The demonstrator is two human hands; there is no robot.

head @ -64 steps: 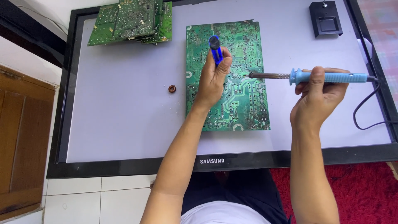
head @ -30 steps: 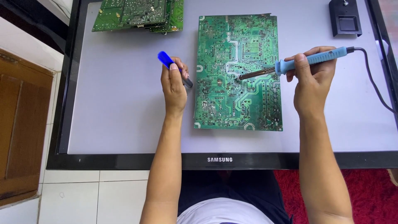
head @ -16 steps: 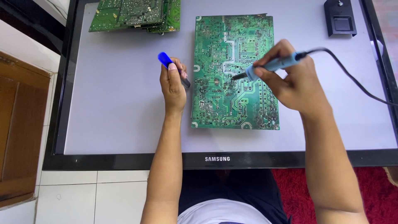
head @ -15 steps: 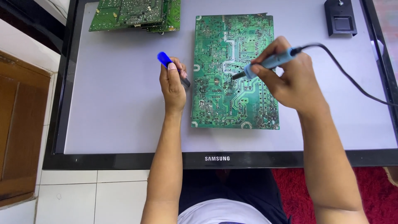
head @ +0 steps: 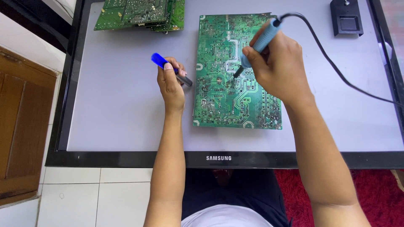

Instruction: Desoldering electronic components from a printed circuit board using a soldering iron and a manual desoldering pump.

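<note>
Woodwork in brown, a panelled cabinet front (head: 19, 126), occupies the far left edge, standing on white floor tiles (head: 80, 193). To its right lies a large flat screen panel with a black frame and a pale grey face (head: 105, 109), serving as the work surface. At the top left of this surface rests a stack of green printed circuit boards (head: 141, 13), well apart from both hands. The left hand (head: 171, 84) is closed around a blue-capped, dark-barrelled desoldering pump (head: 170, 68), held at a slant with its blue end pointing up and left and its dark tip pointing toward the board; the tip sits just beside the left edge of the board, and whether it touches cannot be determined. The large green rectangular circuit board with silver solder tracks (head: 235, 105) lies flat, solder side up, at the centre of the grey surface, long side running away from the person. The right hand (head: 275, 65) is closed in a pen grip on a light blue-handled soldering iron (head: 263, 40), tilted so that its metal tip meets the board near the middle; the hand and wrist cover part of the board's right half. A black power cord (head: 336, 69) runs from the handle's rear across the surface to the right edge. A small black square stand (head: 346, 19) sits at the top right. Red shaggy carpet (head: 378, 189) shows at the lower right.
</note>
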